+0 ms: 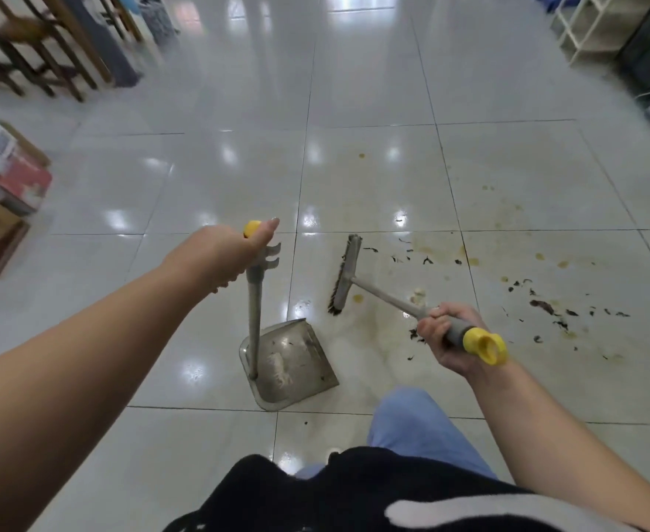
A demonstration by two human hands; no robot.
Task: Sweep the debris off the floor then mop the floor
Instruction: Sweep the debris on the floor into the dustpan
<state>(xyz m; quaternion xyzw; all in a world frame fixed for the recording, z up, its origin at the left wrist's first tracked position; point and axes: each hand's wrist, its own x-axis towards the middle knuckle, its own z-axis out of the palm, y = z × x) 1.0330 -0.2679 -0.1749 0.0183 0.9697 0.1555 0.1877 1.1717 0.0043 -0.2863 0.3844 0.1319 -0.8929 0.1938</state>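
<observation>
Near the middle of the frame, the left hand (235,255) gripped the top of the dustpan handle (254,312), fingers curled round it just under its yellow cap (251,227). That handle stood nearly upright, and the grey dustpan (296,362) sat flat on the floor below it, a few dark bits and a pale smear inside. To the lower right, the right hand (446,339) was wrapped round the grey grip of the broom (385,297), whose yellow end (484,345) stuck out past the wrist. From there the shaft slanted up and left to the brush head (344,276), bristles down on the tile just beside the pan's open edge. Dark debris (546,307) lay scattered over the stained tiles (507,209) at centre right. Beyond, wooden chairs (35,48) stood at upper left, cardboard boxes (1,193) at the left edge, and a white rack (599,28) at upper right.
</observation>
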